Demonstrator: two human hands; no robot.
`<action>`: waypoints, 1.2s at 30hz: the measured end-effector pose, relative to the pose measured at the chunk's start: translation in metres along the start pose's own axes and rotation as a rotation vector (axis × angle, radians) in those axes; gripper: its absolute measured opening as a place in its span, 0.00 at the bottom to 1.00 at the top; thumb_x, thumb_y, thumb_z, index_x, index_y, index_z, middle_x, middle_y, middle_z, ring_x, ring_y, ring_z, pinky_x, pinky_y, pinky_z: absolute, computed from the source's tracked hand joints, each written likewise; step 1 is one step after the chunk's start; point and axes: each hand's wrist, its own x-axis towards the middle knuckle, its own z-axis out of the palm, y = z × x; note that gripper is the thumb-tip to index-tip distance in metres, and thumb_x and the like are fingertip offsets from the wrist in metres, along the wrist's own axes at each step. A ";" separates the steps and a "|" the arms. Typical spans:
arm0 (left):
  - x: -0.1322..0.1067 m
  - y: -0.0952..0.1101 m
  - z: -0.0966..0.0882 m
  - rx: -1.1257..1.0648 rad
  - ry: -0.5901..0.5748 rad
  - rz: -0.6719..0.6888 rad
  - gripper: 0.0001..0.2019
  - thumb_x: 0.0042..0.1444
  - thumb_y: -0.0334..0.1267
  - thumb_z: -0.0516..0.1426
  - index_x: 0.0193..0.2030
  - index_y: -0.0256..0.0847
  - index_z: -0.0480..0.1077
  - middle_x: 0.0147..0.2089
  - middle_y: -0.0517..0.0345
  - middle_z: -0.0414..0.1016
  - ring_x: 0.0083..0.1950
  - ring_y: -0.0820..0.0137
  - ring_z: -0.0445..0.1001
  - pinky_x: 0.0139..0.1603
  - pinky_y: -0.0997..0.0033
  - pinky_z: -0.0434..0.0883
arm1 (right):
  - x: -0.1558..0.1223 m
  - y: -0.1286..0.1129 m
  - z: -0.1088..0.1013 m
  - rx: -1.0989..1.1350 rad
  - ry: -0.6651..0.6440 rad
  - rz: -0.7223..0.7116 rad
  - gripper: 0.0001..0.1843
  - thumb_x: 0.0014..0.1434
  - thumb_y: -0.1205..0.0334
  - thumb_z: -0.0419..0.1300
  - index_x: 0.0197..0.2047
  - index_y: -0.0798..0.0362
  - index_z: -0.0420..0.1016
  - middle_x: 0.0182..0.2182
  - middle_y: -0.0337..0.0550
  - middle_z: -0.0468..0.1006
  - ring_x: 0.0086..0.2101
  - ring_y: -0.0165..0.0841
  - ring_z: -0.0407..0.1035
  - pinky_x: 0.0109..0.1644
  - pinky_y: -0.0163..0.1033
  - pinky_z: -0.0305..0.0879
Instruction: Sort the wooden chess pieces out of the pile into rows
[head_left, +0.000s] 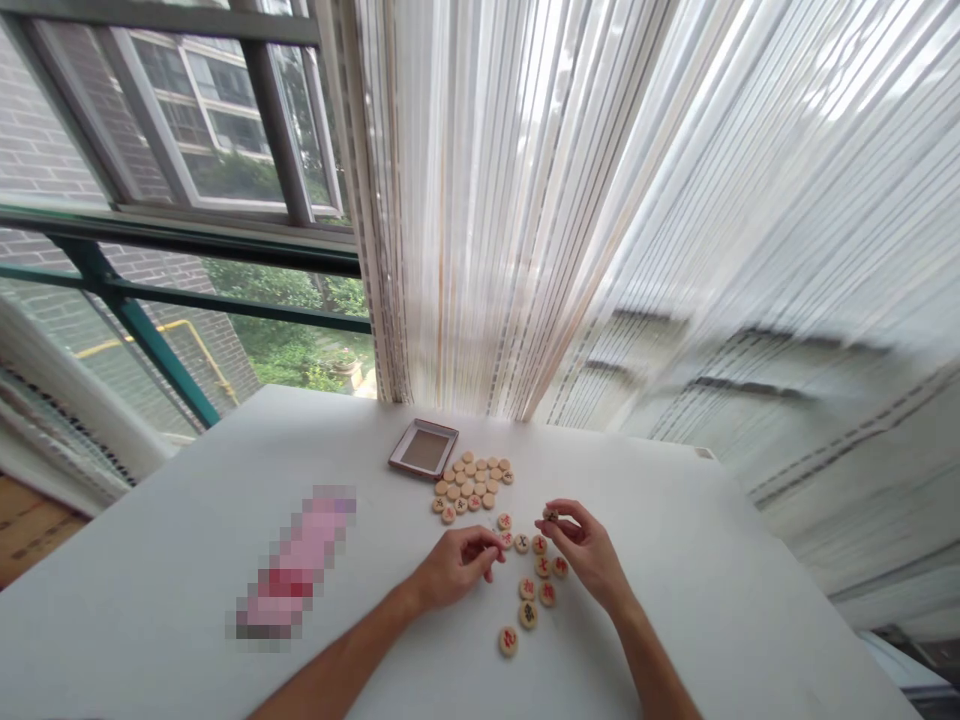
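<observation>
- So, the right hand (589,550) has a small round piece (551,514) pinched between thumb and fingertips, just right of lower centre in the frame. Dark mark on it, too small for me to read.
- Left hand (459,565) is apart from the right, fingers loosely curled, right beside a red-marked piece (508,540). Can't tell if it's touching.
- Loose pieces (527,589) lie marks up between and below the hands. A bunch of mostly blank-side-up pieces (467,489) sits further up and left, next to a shallow tray (425,452).
- Pink thing (307,550) on the left of the white bench (712,580) is pixelated, no clue.
- Tips imo: grip by the rim so the mark stays readable. Pinch lightly but surely, discs this small could probably flip. Lift clear of the neighbours, they're packed close, and keep the left fingers from nudging them.
</observation>
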 end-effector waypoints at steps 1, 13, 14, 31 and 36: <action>0.000 0.001 0.000 0.001 0.000 0.004 0.17 0.60 0.47 0.57 0.45 0.34 0.73 0.40 0.48 0.78 0.31 0.73 0.75 0.35 0.73 0.71 | 0.000 -0.001 0.001 -0.001 -0.002 -0.005 0.21 0.53 0.47 0.67 0.43 0.50 0.69 0.38 0.42 0.77 0.40 0.39 0.77 0.46 0.42 0.74; -0.004 0.009 0.002 0.048 -0.035 0.033 0.17 0.60 0.47 0.57 0.43 0.34 0.74 0.38 0.48 0.78 0.31 0.72 0.74 0.34 0.73 0.71 | 0.016 -0.022 0.015 -0.068 -0.084 -0.063 0.21 0.59 0.42 0.60 0.40 0.52 0.68 0.33 0.40 0.74 0.32 0.36 0.78 0.37 0.40 0.75; -0.004 0.008 0.002 0.046 -0.032 0.029 0.17 0.60 0.48 0.57 0.44 0.34 0.74 0.38 0.48 0.78 0.31 0.72 0.74 0.34 0.73 0.71 | 0.020 -0.022 0.014 -0.048 -0.077 -0.068 0.22 0.59 0.40 0.59 0.41 0.52 0.68 0.35 0.40 0.74 0.33 0.36 0.78 0.38 0.42 0.75; -0.002 0.005 0.000 0.024 -0.024 0.014 0.18 0.59 0.49 0.57 0.44 0.34 0.73 0.37 0.50 0.78 0.31 0.71 0.75 0.35 0.72 0.71 | 0.050 -0.018 0.008 -0.460 -0.198 0.065 0.13 0.53 0.53 0.64 0.37 0.53 0.81 0.30 0.43 0.82 0.32 0.37 0.76 0.36 0.38 0.71; -0.002 0.005 0.000 0.024 -0.014 -0.002 0.17 0.59 0.48 0.57 0.43 0.34 0.73 0.37 0.49 0.78 0.31 0.71 0.75 0.35 0.71 0.71 | 0.055 -0.015 0.006 -0.599 -0.225 0.024 0.10 0.52 0.56 0.62 0.34 0.51 0.82 0.30 0.42 0.83 0.32 0.37 0.76 0.38 0.38 0.69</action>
